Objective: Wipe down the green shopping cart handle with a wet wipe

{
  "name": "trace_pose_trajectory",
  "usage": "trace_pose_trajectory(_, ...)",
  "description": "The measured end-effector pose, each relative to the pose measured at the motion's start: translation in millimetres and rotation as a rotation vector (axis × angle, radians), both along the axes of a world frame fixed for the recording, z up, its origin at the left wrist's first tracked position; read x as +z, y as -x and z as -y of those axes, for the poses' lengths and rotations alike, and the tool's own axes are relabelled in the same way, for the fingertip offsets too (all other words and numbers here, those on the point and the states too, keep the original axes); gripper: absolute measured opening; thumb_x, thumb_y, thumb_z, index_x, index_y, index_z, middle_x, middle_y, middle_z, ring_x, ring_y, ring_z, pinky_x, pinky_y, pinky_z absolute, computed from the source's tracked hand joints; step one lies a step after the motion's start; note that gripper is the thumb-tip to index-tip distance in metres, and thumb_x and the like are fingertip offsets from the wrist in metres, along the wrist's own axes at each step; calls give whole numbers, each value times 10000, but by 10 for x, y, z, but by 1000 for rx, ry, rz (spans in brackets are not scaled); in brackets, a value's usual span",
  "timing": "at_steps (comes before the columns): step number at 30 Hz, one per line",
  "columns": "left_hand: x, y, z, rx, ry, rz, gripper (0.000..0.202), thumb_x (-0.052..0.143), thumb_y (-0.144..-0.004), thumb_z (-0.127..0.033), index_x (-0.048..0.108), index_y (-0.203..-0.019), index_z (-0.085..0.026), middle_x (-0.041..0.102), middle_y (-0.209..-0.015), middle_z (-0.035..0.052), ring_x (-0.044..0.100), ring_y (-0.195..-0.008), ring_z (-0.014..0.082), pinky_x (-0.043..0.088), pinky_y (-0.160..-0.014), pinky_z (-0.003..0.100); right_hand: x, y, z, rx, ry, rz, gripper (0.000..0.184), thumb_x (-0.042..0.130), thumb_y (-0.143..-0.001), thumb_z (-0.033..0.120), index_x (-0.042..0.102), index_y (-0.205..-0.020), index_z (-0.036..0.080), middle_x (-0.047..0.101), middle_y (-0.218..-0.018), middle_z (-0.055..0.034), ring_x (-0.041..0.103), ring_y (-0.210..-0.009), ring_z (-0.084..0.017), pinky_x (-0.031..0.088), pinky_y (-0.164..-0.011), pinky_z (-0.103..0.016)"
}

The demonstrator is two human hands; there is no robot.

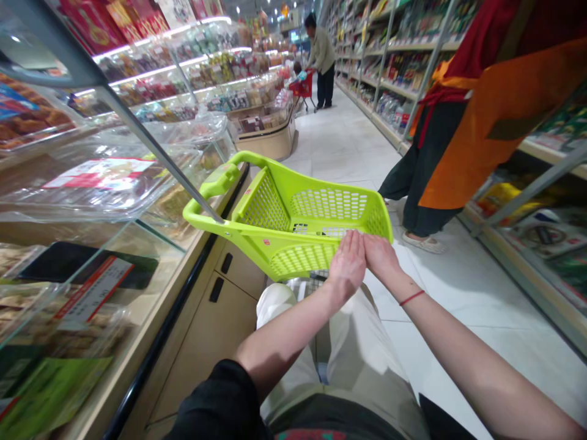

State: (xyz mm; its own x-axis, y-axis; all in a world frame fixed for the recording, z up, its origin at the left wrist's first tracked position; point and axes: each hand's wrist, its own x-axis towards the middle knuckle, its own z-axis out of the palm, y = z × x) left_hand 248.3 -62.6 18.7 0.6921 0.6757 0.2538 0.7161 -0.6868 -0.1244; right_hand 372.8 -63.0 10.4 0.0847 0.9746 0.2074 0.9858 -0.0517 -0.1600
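A bright green plastic shopping cart (275,244) with lattice sides stands before my knees, turned so that its handle is at the left. My left hand (349,263) lies over the near rim at its right end, fingers together and curled over the edge. Touching it, my right hand (380,252) is on the same rim near the corner; its fingertips are hidden. A red string circles my right wrist. Most of the basket's inside shows only its lattice floor and walls.
At the left, a glass-edged counter (183,263) with packaged food runs close to the cart. A person in an orange apron (486,128) stands at the right by the shelves (394,91). Further down the aisle, another person (321,55) holds a red cart (302,85) with a child.
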Motion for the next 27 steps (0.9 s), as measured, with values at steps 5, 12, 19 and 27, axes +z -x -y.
trace_pose_trajectory(5,-52,-62,-1,-43,-42,-42,519,309,-954,-80,357,-1458,37,343,-1559,230,300,-1470,249,297,-1210,359,-9,-37,4,40,-100,-93,284,415,-972,166,626,-1157,121,700,-1178,-140,674,-1019,-206,491,-863,-301)
trace_pose_trajectory(12,30,291,-94,-27,-33,-25,519,331,-953,-78,377,-1465,-7,387,-1547,187,318,-1464,242,322,-1205,365,-93,-34,1,-15,-106,27,183,593,-900,243,691,-1002,126,745,-978,-124,670,-934,-258,430,-956,-407)
trace_pose_trajectory(19,138,581,-132,90,-14,1,535,340,-936,-66,364,-1462,30,386,-1544,207,302,-1470,270,304,-1215,390,-198,-85,-20,-12,-233,-18,244,600,-910,367,729,-960,165,735,-1073,-126,573,-1151,-313,382,-993,-443)
trace_pose_trajectory(27,-13,-61,3,2,-1,34,504,323,-956,-83,405,-1441,24,419,-1525,204,344,-1452,267,323,-1206,382,-174,-91,-20,-18,-146,-33,277,517,-921,200,665,-1139,112,743,-1050,-127,659,-986,-244,405,-958,-365)
